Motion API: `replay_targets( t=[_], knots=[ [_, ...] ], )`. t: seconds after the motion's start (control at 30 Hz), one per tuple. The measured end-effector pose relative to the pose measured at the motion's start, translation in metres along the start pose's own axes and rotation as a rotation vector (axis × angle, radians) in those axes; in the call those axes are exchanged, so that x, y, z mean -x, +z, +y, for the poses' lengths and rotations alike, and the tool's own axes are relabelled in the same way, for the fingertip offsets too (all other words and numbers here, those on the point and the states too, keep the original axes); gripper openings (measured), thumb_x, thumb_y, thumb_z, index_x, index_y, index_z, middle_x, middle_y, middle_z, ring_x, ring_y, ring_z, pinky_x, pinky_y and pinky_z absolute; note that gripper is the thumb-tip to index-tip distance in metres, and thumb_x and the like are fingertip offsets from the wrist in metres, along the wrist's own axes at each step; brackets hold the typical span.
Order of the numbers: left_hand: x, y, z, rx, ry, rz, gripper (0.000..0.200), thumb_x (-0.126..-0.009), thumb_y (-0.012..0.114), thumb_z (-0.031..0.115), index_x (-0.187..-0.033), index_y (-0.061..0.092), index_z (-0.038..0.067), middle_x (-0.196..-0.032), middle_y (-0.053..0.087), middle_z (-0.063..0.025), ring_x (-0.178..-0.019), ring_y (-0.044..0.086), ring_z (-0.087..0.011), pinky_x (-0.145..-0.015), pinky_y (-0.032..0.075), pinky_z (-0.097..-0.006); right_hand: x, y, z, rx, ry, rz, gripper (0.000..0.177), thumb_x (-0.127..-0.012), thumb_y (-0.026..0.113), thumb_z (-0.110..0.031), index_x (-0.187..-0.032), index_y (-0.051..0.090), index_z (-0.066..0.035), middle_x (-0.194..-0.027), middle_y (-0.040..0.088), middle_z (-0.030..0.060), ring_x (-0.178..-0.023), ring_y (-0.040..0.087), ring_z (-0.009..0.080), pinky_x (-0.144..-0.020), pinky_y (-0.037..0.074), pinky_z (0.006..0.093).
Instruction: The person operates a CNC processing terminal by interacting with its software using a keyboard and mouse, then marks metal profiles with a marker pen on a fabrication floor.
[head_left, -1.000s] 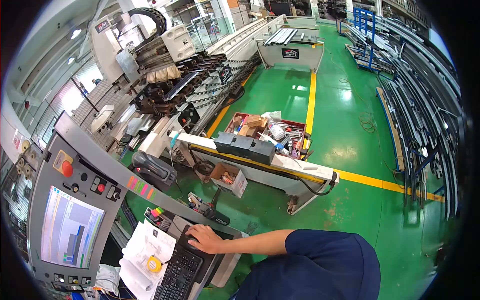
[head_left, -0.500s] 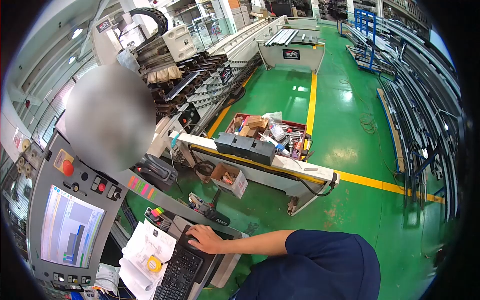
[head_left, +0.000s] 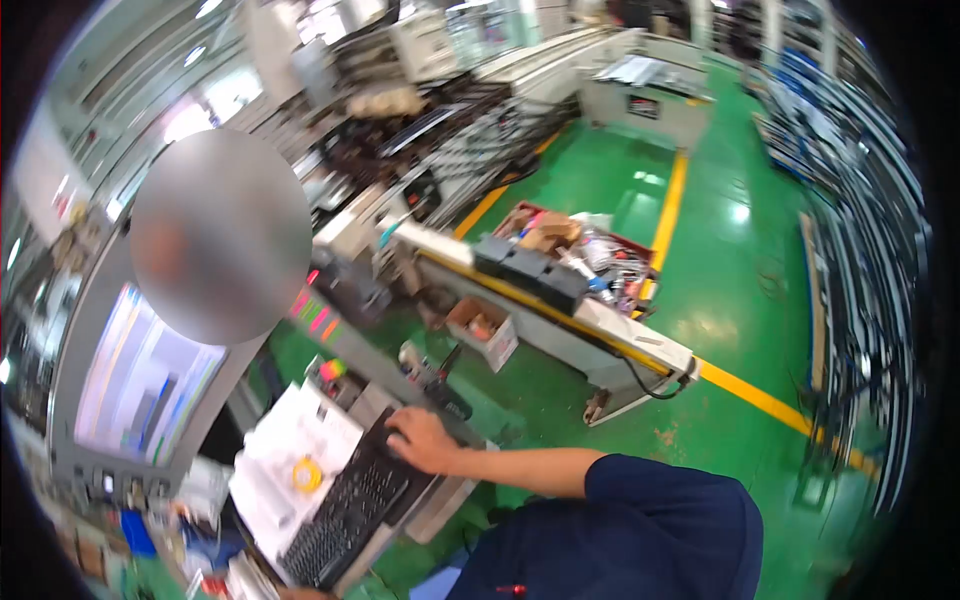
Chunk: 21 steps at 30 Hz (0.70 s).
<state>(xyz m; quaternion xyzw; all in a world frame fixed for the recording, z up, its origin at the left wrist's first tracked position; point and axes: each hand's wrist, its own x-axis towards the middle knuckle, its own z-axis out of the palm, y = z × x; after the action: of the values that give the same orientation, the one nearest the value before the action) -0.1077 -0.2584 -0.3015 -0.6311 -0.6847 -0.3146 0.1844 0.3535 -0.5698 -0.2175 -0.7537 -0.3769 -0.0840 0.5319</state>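
My right hand (head_left: 425, 442) reaches in from the right, its fingers curled over a dark computer mouse (head_left: 386, 432) at the far end of the keyboard. Most of the mouse is hidden by the hand and blur. The black keyboard (head_left: 345, 515) lies just this side of it. A sliver of skin at the bottom edge, by the keyboard's near end, seems to be my left hand (head_left: 303, 594); its fingers are hidden. Beside the keyboard are white papers (head_left: 285, 440) with a yellow tape measure (head_left: 307, 474) on them. A lit screen (head_left: 145, 385) stands at the left.
Beyond the desk, a white machine beam (head_left: 640, 345) carries black blocks (head_left: 528, 272). Behind it sits a red bin (head_left: 645, 255) of tools and wood pieces. A cardboard box (head_left: 487, 335) is underneath. Long metal profiles (head_left: 860, 240) fill racks on the right.
The view has swung left and down, so the desk and machine appear shifted, with more blur. My right hand keeps its place at the mouse. A bit of skin now shows at the bottom edge.
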Motion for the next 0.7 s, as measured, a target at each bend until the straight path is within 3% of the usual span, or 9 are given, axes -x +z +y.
replay_targets(
  t=[0.07, 0.1, 0.13, 0.2, 0.23, 0.47, 0.5, 0.63, 0.7],
  knots=[
    [0.005, 0.038, -0.018, -0.35, 0.273, 0.18, 0.037, -0.101, 0.047, 0.02, -0.132, 0.064, 0.007, -0.122, 0.07, -0.0187, -0.109, 0.067, -0.0325, -0.094, 0.052, -0.0438, -0.006, -0.006, -0.002, -0.012, -0.005, -0.02, 0.031, -0.089, 0.067, -0.027, -0.112, 0.067, -0.006, -0.116, 0.066, 0.0171, -0.11, 0.061, 0.0385, -0.097, 0.047, 0.0494],
    [0.008, 0.03, -0.009, -0.398, 0.165, 0.098, 0.034, -0.103, 0.046, 0.016, -0.129, 0.065, 0.005, -0.122, 0.069, -0.017, -0.109, 0.066, -0.0329, -0.096, 0.051, -0.0427, -0.009, -0.008, -0.003, -0.054, 0.052, -0.093, 0.032, -0.089, 0.068, -0.026, -0.113, 0.066, -0.005, -0.117, 0.066, 0.0174, -0.11, 0.061, 0.0386, -0.099, 0.046, 0.0493],
    [0.006, 0.018, -0.005, -0.121, 0.012, -0.048, 0.031, -0.105, 0.046, 0.016, -0.125, 0.068, 0.004, -0.126, 0.068, -0.0179, -0.11, 0.065, -0.0333, -0.096, 0.05, -0.0419, -0.008, -0.008, -0.005, -0.06, 0.003, -0.068, 0.034, -0.091, 0.068, -0.025, -0.116, 0.065, -0.004, -0.118, 0.065, 0.0175, -0.114, 0.059, 0.0392, -0.101, 0.044, 0.0491],
    [0.003, -0.036, 0.04, 0.458, -0.363, -0.042, 0.041, -0.107, 0.051, 0.036, -0.118, 0.071, 0.002, -0.121, 0.071, -0.0204, -0.108, 0.067, -0.0361, -0.093, 0.051, -0.0424, -0.008, 0.002, 0.001, -0.038, -0.013, -0.057, 0.036, -0.09, 0.068, -0.022, -0.121, 0.063, -0.004, -0.121, 0.063, 0.0182, -0.116, 0.058, 0.0392, -0.1, 0.045, 0.0495],
    [0.002, -0.051, 0.054, 0.487, -0.438, -0.022, 0.048, -0.106, 0.051, 0.044, -0.119, 0.07, 0.001, -0.116, 0.072, -0.0199, -0.104, 0.068, -0.0377, -0.091, 0.051, -0.0441, -0.007, 0.005, 0.002, -0.064, -0.016, -0.052, 0.035, -0.09, 0.069, -0.021, -0.12, 0.063, -0.004, -0.121, 0.063, 0.0183, -0.116, 0.057, 0.0389, -0.1, 0.044, 0.0491],
    [0.004, -0.076, 0.075, 0.608, -0.419, 0.066, 0.05, -0.105, 0.053, 0.044, -0.114, 0.069, -0.002, -0.106, 0.072, -0.0222, -0.095, 0.067, -0.0418, -0.082, 0.051, -0.0477, -0.005, 0.007, 0.006, -0.178, 0.029, -0.046, 0.021, -0.099, 0.062, -0.02, -0.11, 0.065, -0.002, -0.123, 0.057, 0.0183, -0.119, 0.053, 0.037, -0.103, 0.04, 0.0473],
    [0.005, -0.071, 0.073, 0.591, -0.431, 0.047, 0.05, -0.105, 0.053, 0.044, -0.114, 0.069, -0.002, -0.106, 0.072, -0.0221, -0.095, 0.067, -0.0412, -0.082, 0.051, -0.0473, -0.005, 0.007, 0.006, -0.163, -0.039, 0.017, 0.021, -0.103, 0.056, -0.019, -0.094, 0.065, -0.002, -0.109, 0.061, 0.0153, -0.108, 0.056, 0.0325, -0.096, 0.042, 0.0437],
    [0.003, -0.068, 0.066, 0.581, -0.469, -0.008, 0.05, -0.105, 0.053, 0.044, -0.114, 0.069, -0.003, -0.107, 0.072, -0.0215, -0.096, 0.068, -0.0396, -0.084, 0.052, -0.0458, -0.001, 0.005, 0.011, -0.3, 0.103, 0.032, 0.035, -0.109, 0.049, -0.018, -0.079, 0.058, -0.002, -0.079, 0.057, 0.0079, -0.081, 0.054, 0.0247, -0.077, 0.044, 0.0369],
    [0.004, -0.062, 0.061, 0.641, -0.478, -0.027, 0.049, -0.105, 0.054, 0.043, -0.115, 0.069, -0.003, -0.11, 0.072, -0.022, -0.097, 0.067, -0.0394, -0.086, 0.051, -0.0452, 0.004, 0.003, 0.017, -0.283, 0.086, 0.013, 0.03, -0.108, 0.051, -0.018, -0.084, 0.06, -0.002, -0.08, 0.057, 0.0067, -0.082, 0.055, 0.0221, -0.078, 0.046, 0.0357]
  ],
)
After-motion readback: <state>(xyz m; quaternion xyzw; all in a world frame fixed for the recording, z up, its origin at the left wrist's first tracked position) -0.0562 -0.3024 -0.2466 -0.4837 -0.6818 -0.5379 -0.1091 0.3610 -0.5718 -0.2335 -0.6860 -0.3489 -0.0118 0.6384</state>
